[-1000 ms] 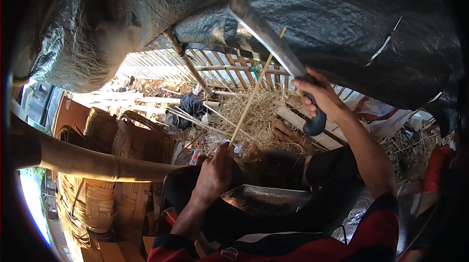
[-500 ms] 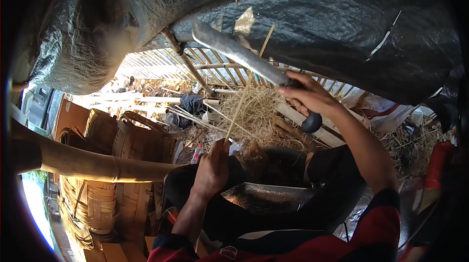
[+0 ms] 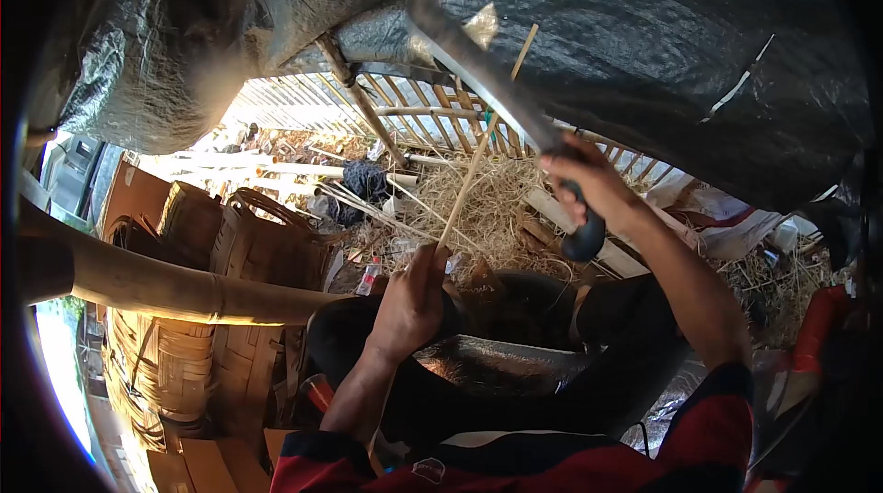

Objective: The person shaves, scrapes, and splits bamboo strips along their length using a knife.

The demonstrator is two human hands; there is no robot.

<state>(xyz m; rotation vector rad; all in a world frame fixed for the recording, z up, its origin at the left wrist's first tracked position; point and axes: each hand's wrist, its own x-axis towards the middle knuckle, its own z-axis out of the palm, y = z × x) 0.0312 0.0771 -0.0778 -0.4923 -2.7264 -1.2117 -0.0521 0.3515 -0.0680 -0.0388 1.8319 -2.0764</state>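
My left hand [image 3: 412, 300] is closed round the lower end of a thin bamboo strip [image 3: 471, 171], which slants up and away to the right. In my right hand [image 3: 593, 182] is a machete [image 3: 487, 79], gripped by its black handle with the rounded butt below my fingers. The broad blade points up and left, its tip blurred by motion. In the view the blade crosses the upper part of the strip; whether they touch I cannot tell.
Woven bamboo baskets [image 3: 175, 364] stand at my left, below a thick bamboo pole [image 3: 202, 295]. Shavings [image 3: 497, 199] cover the ground ahead, with a slatted fence [image 3: 405, 111] behind. Dark plastic sheeting [image 3: 644, 51] hangs overhead. A plastic bottle [image 3: 370, 276] lies near my knee.
The machete has turned to a steeper angle, its tip now higher and further right in view. My left hand still grips the strip, and the whole view has shifted slightly.
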